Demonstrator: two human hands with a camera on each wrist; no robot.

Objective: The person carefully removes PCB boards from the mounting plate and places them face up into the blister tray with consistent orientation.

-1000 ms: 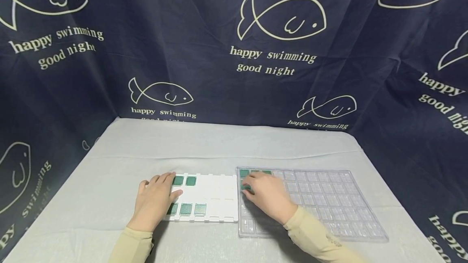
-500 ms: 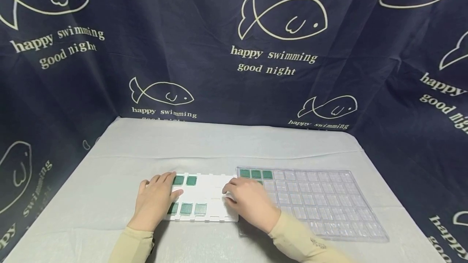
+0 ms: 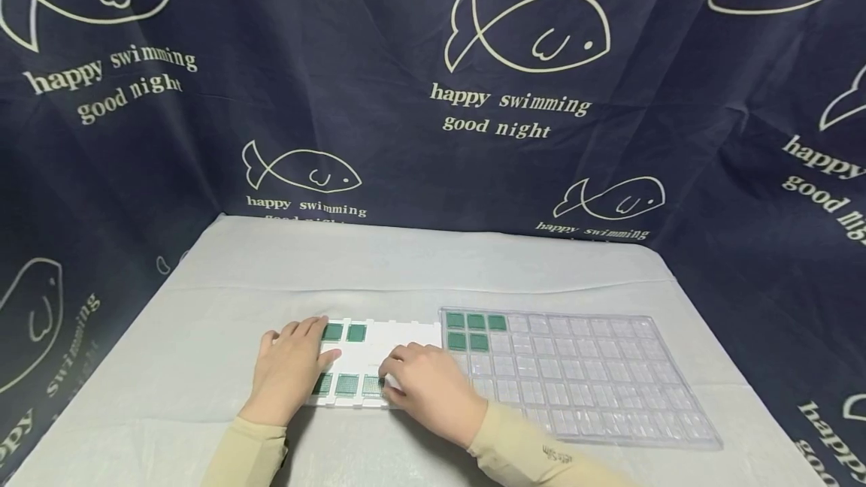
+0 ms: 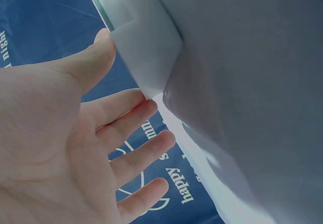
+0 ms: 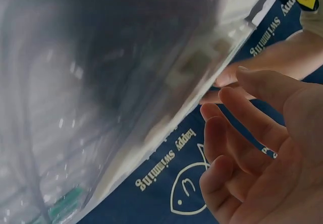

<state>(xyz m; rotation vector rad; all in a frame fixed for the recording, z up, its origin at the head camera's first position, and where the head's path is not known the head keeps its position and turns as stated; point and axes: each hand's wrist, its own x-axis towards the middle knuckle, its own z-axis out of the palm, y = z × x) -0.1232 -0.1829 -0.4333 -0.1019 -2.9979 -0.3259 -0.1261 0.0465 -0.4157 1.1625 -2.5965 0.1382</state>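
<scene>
The left hand [image 3: 287, 370] rests on the left end of a white notched panel [image 3: 395, 335], fingers lightly bent and thumb spread apart, gripping nothing visible; the right hand [image 3: 436, 389] is over the panel's near right part, fingers curled and thumb just apart from the index finger, tips at the right edge of a perforated green board [image 3: 371, 385]; whether they pinch it cannot be told. That board is the rightmost of three in the panel's near row; two more green boards [image 3: 356, 333] lie in the far row; the left hand partly covers the leftmost of each row, and the right hand hides the panel's near right corner.

Just right of the panel is a clear compartment tray [image 3: 588, 370]; five green squares [image 3: 476, 322] sit at its far left, three in the far row and two in the next; the right forearm crosses its near left corner.

Dark lettering on the right beige sleeve [image 3: 514, 442] is too small to read; in the right wrist view, a dark strap bears a yellow label [image 5: 306, 0].

A creased, pale cloth covers the table [image 3: 406, 261]; navy fabric [image 3: 386, 81] hangs behind and at both sides, printed with white fish outlines and "happy swimming good night".
</scene>
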